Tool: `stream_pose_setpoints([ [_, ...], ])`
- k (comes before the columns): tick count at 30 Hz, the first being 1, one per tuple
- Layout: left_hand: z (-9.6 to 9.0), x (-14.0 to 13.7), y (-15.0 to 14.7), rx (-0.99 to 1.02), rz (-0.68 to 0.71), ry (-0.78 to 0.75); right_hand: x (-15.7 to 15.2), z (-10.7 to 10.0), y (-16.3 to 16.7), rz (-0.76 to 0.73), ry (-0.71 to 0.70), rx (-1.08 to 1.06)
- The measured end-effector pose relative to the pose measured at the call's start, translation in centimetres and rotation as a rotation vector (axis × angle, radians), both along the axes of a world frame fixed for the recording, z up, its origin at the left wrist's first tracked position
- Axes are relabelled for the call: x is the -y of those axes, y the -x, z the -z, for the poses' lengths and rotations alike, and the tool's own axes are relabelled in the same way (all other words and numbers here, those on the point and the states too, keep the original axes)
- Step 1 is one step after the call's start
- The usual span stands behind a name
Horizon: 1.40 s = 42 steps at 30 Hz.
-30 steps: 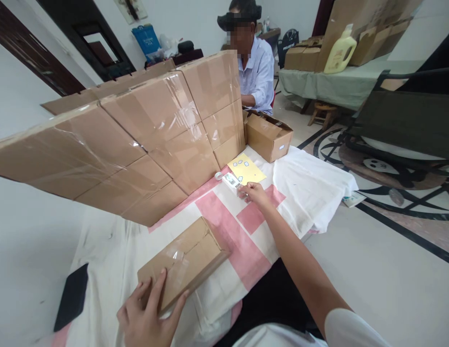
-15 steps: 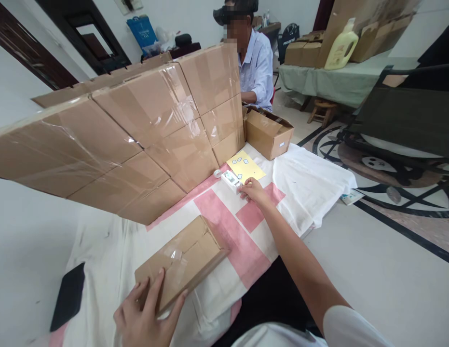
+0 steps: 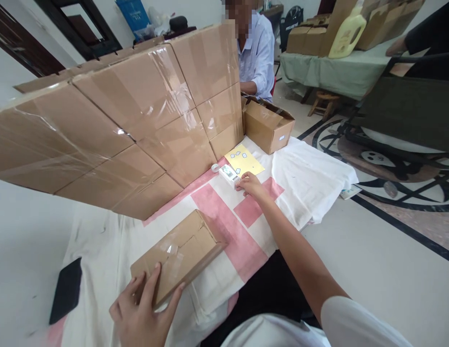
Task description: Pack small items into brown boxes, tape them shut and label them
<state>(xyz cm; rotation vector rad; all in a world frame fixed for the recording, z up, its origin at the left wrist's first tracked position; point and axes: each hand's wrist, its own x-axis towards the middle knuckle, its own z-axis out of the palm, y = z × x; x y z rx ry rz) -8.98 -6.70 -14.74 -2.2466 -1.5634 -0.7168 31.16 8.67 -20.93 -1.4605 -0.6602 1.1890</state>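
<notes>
On the cloth-covered table a flat cardboard box (image 3: 184, 253) lies closed, clear tape across its top. My left hand (image 3: 141, 303) grips its near left end, fingers spread over the top and edge, thumb along the near side. Farther off, my right hand (image 3: 251, 185) pinches the near end of a small white box (image 3: 227, 174) with dark and greenish print. The fingertips partly cover that end. A small roll of clear tape (image 3: 214, 167) sits just left of the white box. Behind it lies a yellow sheet (image 3: 248, 161) with several small outlined shapes.
A tall wall of taped cardboard boxes (image 3: 152, 120) stands along the table's far left side. An opened carton (image 3: 269, 127) is at the far end, near a person (image 3: 258, 53) in a light shirt. A black flat object (image 3: 65, 291) lies at left. A dark folding chair (image 3: 412, 106) stands at right.
The view has tilted down slightly, so things sit a little higher. Both hands keep their places on the boxes. Another person's hand and dark sleeve now show at the upper right.
</notes>
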Motion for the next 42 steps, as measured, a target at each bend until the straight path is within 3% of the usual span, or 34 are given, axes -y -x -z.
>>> stream_pose_setpoints([
  [12,0.1,-1.1,-2.0,0.012,-0.018,-0.059,0.0,0.2,0.2,0.039,-0.026,-0.011],
  [17,0.2,-1.0,-3.0,0.005,-0.04,-0.074,2.0,-0.5,0.4,0.01,-0.078,-0.028],
  [21,-0.7,0.6,-5.3,-0.034,-0.106,-0.033,3.9,-3.0,2.0,-0.053,-0.14,-0.044],
  [25,-1.9,2.6,-8.5,-0.053,-0.059,0.028,4.9,-7.8,4.3,-0.228,-0.208,-0.031],
  [31,-3.3,2.9,-10.6,-0.019,0.079,0.041,5.9,-14.0,5.6,-0.347,-0.281,0.29],
  [36,-3.4,1.3,-11.6,0.047,0.18,0.049,5.2,-15.2,7.4,-0.603,-0.143,0.479],
  [42,-3.0,0.9,-13.0,0.116,0.07,0.106,3.4,-15.7,10.5,-0.715,0.142,0.586],
])
